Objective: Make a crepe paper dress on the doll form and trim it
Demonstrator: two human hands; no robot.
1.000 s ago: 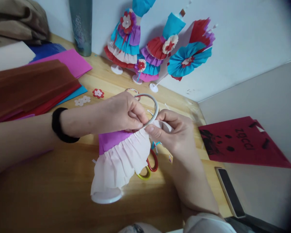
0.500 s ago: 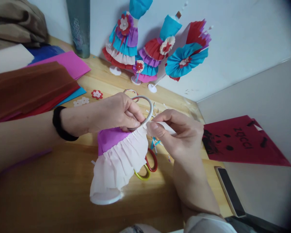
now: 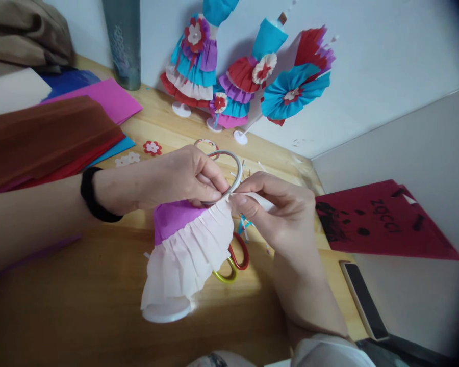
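Note:
My left hand (image 3: 197, 176) is closed on a narrow roll of tape (image 3: 239, 168), whose ring sticks out past the fingertips. Below that hand hangs a small paper dress, with a purple part (image 3: 176, 219) and a pleated white ruffle (image 3: 189, 255); a round white base (image 3: 166, 312) shows under its hem. The thumb and forefinger of my right hand (image 3: 277, 209) pinch the end of a white crepe paper strip (image 3: 262, 200) at the ruffle's upper right edge, touching the tape. Scissors with red and yellow handles (image 3: 240, 252) lie partly hidden behind the ruffle.
Finished paper dresses on stands (image 3: 237, 76) line the wall at the back. Coloured paper sheets (image 3: 49, 132) and a dark bottle (image 3: 124, 46) are at left. Flower cutouts (image 3: 152, 148) and paper scraps lie mid-table. A red paper bag (image 3: 386, 224) and a phone (image 3: 363, 300) are at right.
My right fingers have shifted slightly left along the ruffle's edge. My left hand, the tape and the dress stay nearly where they were.

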